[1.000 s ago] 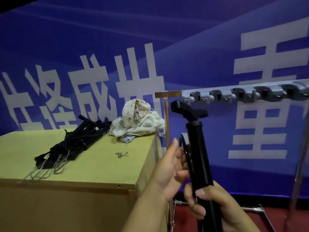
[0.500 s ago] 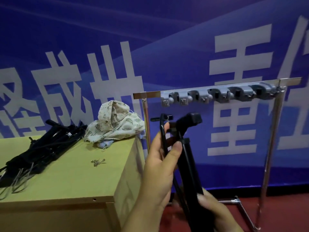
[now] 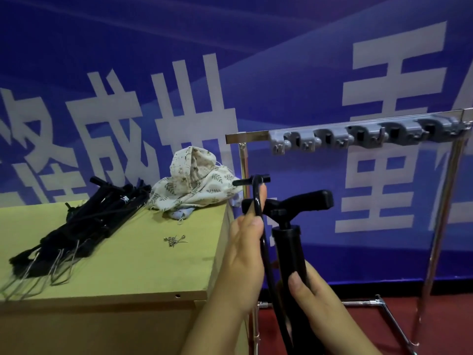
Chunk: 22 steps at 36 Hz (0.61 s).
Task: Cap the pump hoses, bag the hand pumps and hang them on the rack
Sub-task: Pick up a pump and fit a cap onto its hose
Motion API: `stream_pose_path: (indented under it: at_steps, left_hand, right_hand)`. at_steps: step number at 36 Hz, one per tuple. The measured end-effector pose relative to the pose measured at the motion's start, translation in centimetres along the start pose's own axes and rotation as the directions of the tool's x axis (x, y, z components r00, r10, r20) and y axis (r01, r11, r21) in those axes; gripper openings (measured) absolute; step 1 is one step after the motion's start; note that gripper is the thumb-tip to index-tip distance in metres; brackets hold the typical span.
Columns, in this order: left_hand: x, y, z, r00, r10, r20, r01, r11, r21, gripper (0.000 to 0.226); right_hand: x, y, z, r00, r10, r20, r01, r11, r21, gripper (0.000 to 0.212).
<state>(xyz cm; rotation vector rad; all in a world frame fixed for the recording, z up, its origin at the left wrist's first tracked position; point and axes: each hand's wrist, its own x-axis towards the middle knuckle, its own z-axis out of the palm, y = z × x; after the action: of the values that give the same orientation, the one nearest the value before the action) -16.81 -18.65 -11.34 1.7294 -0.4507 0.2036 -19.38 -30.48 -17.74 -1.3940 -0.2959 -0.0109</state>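
Black pump [image 3: 290,254] stands near upright at about 5 o'clock in my view, T-handle [image 3: 302,202] on top, matte barrel below. Its thin black hose [image 3: 258,213] runs up along the left of the barrel and bends over at the top, ending in a small cross-shaped nozzle [image 3: 252,181] (cap on it or not, can't tell).

Box [image 3: 122,275], tan top, fills 8 to 9 o'clock. On it: a pile of black pumps [image 3: 84,226] with wire feet at 9 o'clock, leaf-print cloth bags [image 3: 197,185] heaped at the far right corner, a few small metal bits [image 3: 174,240] between them and the near edge. Chrome rack [image 3: 440,206] at 3 o'clock, with a grey clip strip [image 3: 358,135] along its top bar. Blue banner [image 3: 256,73] with big white characters behind everything; red floor [image 3: 448,316] at 4 o'clock.

Left hand [image 3: 243,260]: fingers together, thumb pinching the hose against them just under the bend. Right hand [image 3: 314,303]: wrapped round the lower barrel, thumb across the front, firm grasp.
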Motion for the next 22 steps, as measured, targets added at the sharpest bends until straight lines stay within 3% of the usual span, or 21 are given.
stream_pose_path:
  at_steps: [4, 8, 17, 22]
  left_hand:
    - [0.0, 0.0, -0.1, 0.999, 0.03, 0.033, -0.035, 0.983, 0.182, 0.037]
    - [0.3, -0.4, 0.1, 0.997, 0.072, 0.03, -0.076, 0.984, 0.164, 0.045]
    - [1.0, -1.2, -0.4, 0.989, 0.148, 0.02, -0.149, 0.978, 0.144, 0.041]
    - [2.0, -0.6, -2.0, 0.979, 0.182, 0.092, -0.195, 0.968, 0.159, 0.043]
  right_hand:
    - [0.3, 0.5, -0.1, 1.0, -0.018, 0.024, 0.018, 1.0, -0.023, 0.088]
    - [0.4, 0.4, -0.6, 0.999, 0.013, 0.04, -0.012, 1.0, -0.028, 0.088]
    - [0.5, 0.7, -1.4, 0.995, 0.077, 0.068, -0.075, 0.997, -0.036, 0.056]
    - [0.7, 1.0, -1.5, 0.991, 0.104, 0.088, -0.102, 0.995, -0.018, 0.052]
